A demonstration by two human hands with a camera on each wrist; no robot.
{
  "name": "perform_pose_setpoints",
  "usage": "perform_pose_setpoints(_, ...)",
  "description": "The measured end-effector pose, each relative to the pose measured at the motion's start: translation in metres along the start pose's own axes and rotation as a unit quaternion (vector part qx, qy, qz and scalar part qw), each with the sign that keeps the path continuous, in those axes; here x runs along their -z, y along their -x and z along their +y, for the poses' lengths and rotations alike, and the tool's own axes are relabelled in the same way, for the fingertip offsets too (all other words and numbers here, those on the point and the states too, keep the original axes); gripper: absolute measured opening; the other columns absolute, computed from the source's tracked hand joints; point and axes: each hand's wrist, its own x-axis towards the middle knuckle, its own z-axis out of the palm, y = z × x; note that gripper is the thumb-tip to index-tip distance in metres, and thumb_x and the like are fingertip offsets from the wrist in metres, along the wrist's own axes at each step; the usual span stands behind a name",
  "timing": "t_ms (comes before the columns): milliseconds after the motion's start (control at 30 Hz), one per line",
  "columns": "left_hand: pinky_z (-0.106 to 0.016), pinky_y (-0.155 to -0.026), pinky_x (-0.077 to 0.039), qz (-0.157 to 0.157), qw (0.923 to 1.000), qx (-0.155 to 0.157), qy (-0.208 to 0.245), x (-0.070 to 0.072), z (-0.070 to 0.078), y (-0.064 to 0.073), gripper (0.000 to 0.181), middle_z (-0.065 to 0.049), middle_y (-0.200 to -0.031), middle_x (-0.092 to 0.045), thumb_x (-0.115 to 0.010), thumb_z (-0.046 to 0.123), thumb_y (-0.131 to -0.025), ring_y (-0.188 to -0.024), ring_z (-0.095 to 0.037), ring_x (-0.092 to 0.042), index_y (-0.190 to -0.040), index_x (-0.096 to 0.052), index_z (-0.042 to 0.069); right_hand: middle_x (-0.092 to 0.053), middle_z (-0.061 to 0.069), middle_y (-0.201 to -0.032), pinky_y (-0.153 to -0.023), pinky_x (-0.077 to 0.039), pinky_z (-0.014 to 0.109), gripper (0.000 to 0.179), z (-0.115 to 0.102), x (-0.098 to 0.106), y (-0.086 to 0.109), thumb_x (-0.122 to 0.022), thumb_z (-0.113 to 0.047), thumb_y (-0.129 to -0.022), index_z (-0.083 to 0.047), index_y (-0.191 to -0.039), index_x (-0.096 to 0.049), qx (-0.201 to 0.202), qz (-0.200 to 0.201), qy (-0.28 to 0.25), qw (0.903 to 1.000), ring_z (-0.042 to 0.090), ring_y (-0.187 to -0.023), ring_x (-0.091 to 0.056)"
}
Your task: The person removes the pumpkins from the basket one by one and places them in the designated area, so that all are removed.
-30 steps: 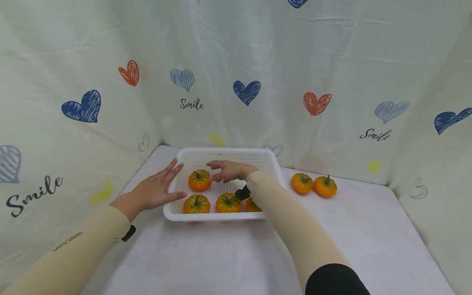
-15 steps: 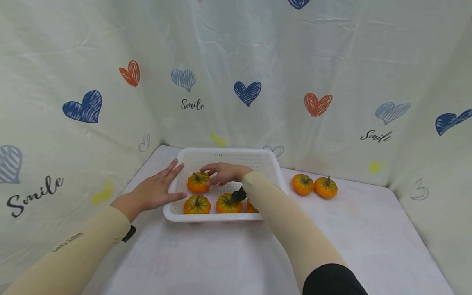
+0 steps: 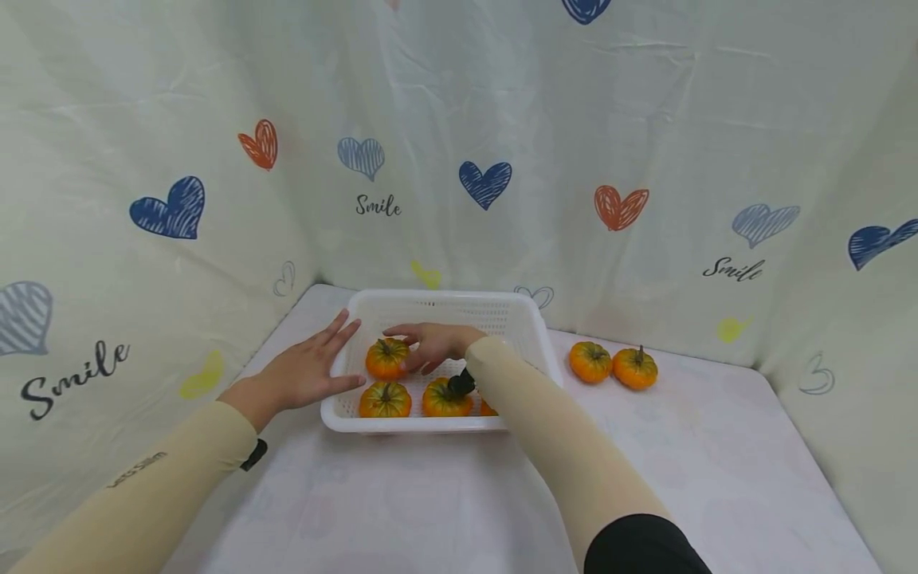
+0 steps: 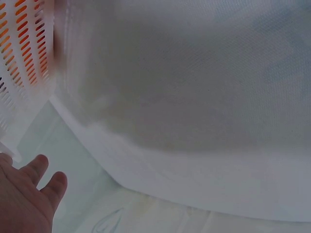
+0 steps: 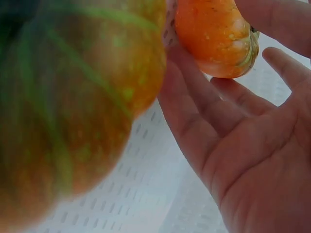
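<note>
My right hand [image 3: 439,344] is inside a white perforated plastic basket [image 3: 416,426], its fingertips against the back-left small orange-green pumpkin [image 3: 385,360]. In the right wrist view the fingers [image 5: 189,114] stretch out loosely beside a pumpkin [image 5: 221,41]; another pumpkin [image 5: 73,116] looms blurred up close. Along the basket's front lie a left pumpkin [image 3: 386,401], a middle pumpkin [image 3: 439,401] and a right one [image 3: 488,409] mostly hidden by my forearm. My left hand [image 3: 297,375] spreads its fingers at the basket's left rim, holding nothing.
Two more pumpkins, one [image 3: 590,362] beside the other [image 3: 635,368], sit on the white-covered table [image 3: 688,446] right of the basket. A pale curtain [image 3: 545,104] printed with hearts and "Smile" stands close behind the basket and at both sides.
My right hand has moved left and lower onto the back-left pumpkin, which has shifted slightly towards the front. My left hand stays at the rim.
</note>
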Motion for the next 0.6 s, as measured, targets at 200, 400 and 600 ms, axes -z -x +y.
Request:
perform_pose_setpoints(200, -0.064, -0.109, -0.030, 0.006, 1.0000, -0.007, 0.001, -0.0020, -0.0016, -0.0021, 0.093, -0.016, -0.166, -0.004, -0.053, 0.062, -0.093, -0.141, -0.048, -0.030, -0.160, -0.016, 0.010, -0.034, 0.011, -0.157, -0.091, -0.054, 0.038, 0.073, 0.0001, -0.0027, -0.0036, -0.070, -0.011, -0.093, -0.029, -0.155, -0.037, 0.000, -0.006, 0.002, 1.0000, 0.018, -0.105, -0.064)
perform_pose_setpoints(400, -0.062, -0.110, -0.028, 0.010, 0.9998, -0.013, 0.005, -0.0070, -0.0065, -0.0056, 0.094, -0.014, -0.166, -0.002, -0.053, 0.064, -0.092, -0.142, -0.047, -0.028, -0.161, -0.014, 0.012, -0.038, 0.011, -0.154, -0.093, -0.053, 0.039, 0.070, 0.0020, -0.0051, -0.0044, -0.071, -0.009, -0.092, -0.031, -0.152, -0.042, -0.009, -0.005, -0.001, 1.0000, 0.016, -0.108, -0.062)
perform_pose_setpoints(600, -0.062, -0.111, -0.028, 0.006, 0.9999, -0.011, 0.005, -0.0081, -0.0093, -0.0065, 0.094, -0.014, -0.166, 0.000, -0.054, 0.061, -0.093, -0.143, -0.046, -0.027, -0.161, -0.013, 0.011, -0.034, 0.011, -0.157, -0.091, -0.054, 0.036, 0.070, 0.0010, -0.0080, -0.0014, -0.070, -0.010, -0.094, -0.030, -0.153, -0.040, -0.002, 0.000, 0.008, 1.0000, 0.017, -0.114, -0.059)
